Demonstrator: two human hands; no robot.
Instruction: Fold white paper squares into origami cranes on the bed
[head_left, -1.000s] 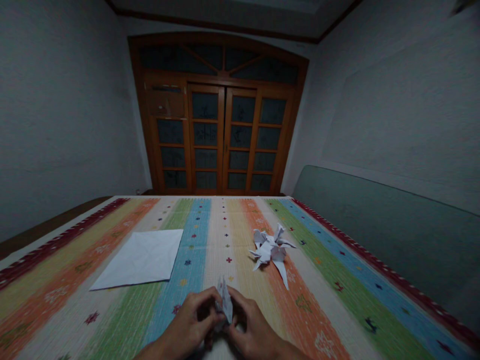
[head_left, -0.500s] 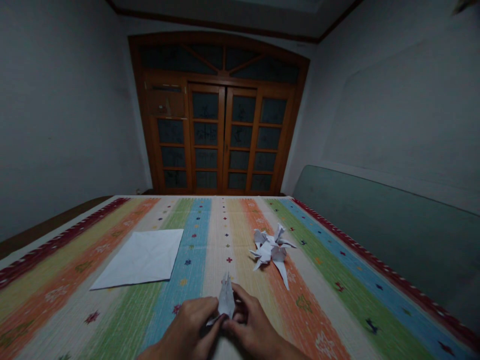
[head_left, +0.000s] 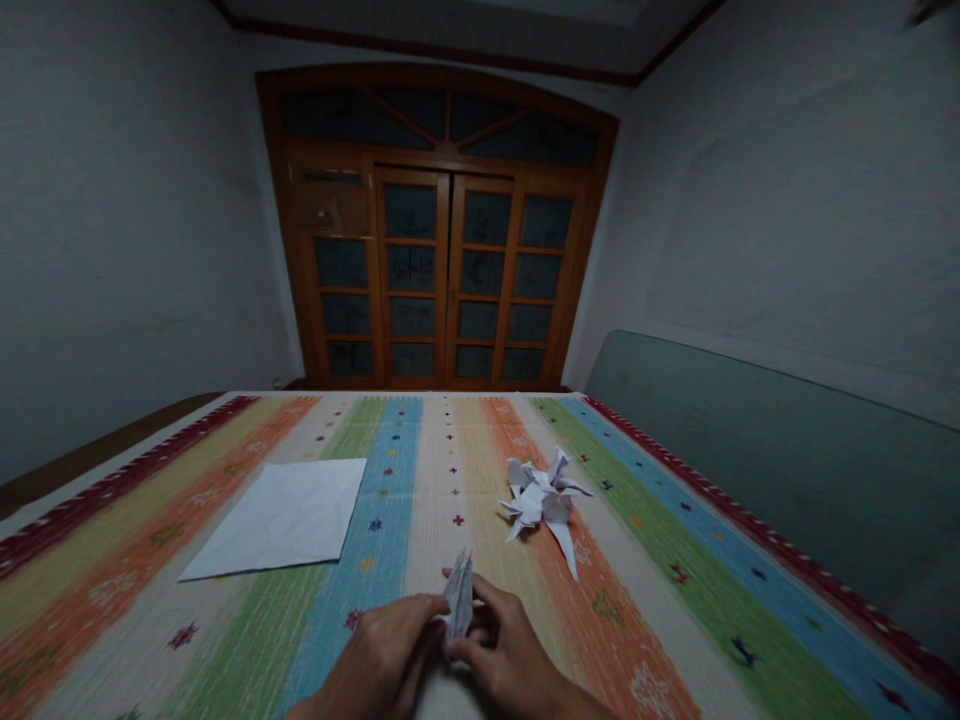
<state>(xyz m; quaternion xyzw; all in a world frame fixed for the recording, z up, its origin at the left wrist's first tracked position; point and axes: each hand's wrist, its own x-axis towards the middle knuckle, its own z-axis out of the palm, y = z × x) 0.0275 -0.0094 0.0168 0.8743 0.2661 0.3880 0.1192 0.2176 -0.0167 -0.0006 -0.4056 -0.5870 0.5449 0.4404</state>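
A small piece of folded white paper, narrow and pointed at its upper end, stands between my two hands near the front of the table. My right hand pinches it from the right, thumb at its lower end and fingers curled behind. From the left, my left hand is closed against the paper's lower left side, its fingertips partly hidden. Beyond my right hand lie several folded paper cranes in a cluster. To the left, a stack of flat white paper sheets rests on the cloth.
A striped tablecloth with small embroidered figures covers the table. Along the right side runs a pale green panel. Wooden doors with glass panes stand beyond the table's far edge, between grey walls.
The folded paper has turned and its tip leans a little more to the right. My left thumb has moved off its lower end. The cranes and the flat sheets have stayed put.
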